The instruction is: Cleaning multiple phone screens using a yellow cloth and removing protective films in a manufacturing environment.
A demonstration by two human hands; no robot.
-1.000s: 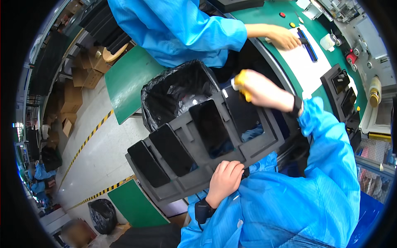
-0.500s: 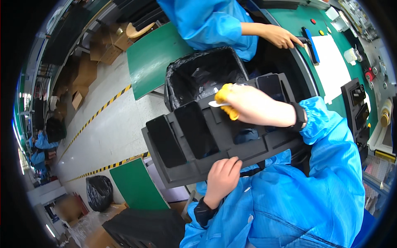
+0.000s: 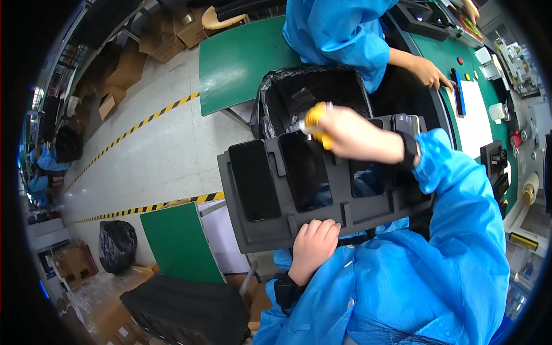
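Observation:
Across my front lies a black tray (image 3: 261, 233) with slots, holding several dark, glossy phone-like panels, among them the leftmost panel (image 3: 255, 181) and the second panel (image 3: 307, 172). My right hand (image 3: 359, 135) is closed around a yellow tool (image 3: 318, 123) with a pale tip; motion blurs it and I cannot make out its kind. The tip hovers around the far end of the second panel; whether it touches is unclear. The fingers of my left hand (image 3: 315, 247) curl over the tray's near edge, gripping it.
Just beyond the tray stands a bin lined with a black bag (image 3: 267, 103). Another person's hand (image 3: 428, 72) reaches a blue-edged tool (image 3: 458, 95) on the green bench (image 3: 428, 49) at the right. A green table (image 3: 241, 63) stands far left; a green board (image 3: 178, 247) is nearer.
The whole view has shifted, so the tray sits further right in it. Relative to the tray, my right hand has moved left to the second panel's far end. My left hand keeps its grip.

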